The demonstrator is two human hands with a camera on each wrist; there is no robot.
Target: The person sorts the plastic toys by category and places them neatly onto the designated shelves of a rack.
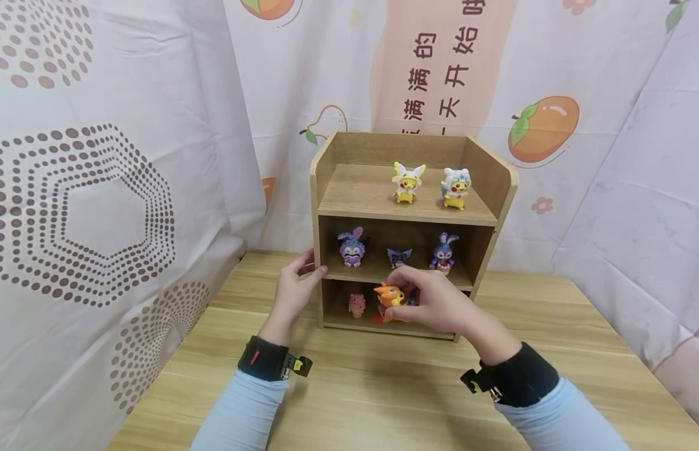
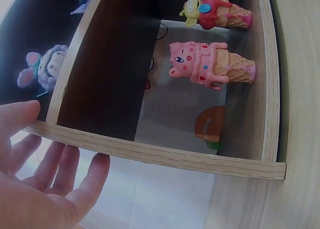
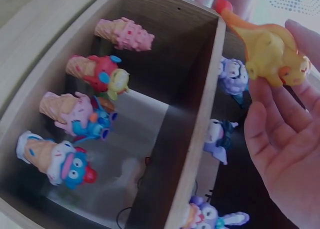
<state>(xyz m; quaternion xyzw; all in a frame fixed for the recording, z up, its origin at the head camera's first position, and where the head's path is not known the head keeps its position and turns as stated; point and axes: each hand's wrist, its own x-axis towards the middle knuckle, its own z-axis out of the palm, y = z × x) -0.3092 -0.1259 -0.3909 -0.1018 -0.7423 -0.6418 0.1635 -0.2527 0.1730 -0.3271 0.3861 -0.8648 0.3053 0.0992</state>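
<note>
My right hand [image 1: 428, 297] holds a yellow and orange toy figurine [image 1: 391, 296] in front of the bottom compartment of a small wooden shelf [image 1: 408, 218]. In the right wrist view, the figurine [image 3: 272, 51] lies sideways among the fingers, with a red ball at one end. My left hand [image 1: 293, 288] grips the shelf's left side panel, thumb at the front edge and fingers along the outside. Two yellow figurines in white hoods, one with yellow ears [image 1: 406, 182] and one with rounded ears [image 1: 455, 187], stand on the top level.
The middle compartment holds purple figurines, including a fluffy one [image 1: 352, 247] at left and a rabbit [image 1: 442, 252] at right. Several ice-cream-cone figurines stand in the bottom one, among them a pink one [image 2: 197, 61]. The shelf stands on a wooden table [image 1: 338, 388] before a printed curtain [image 1: 338, 62].
</note>
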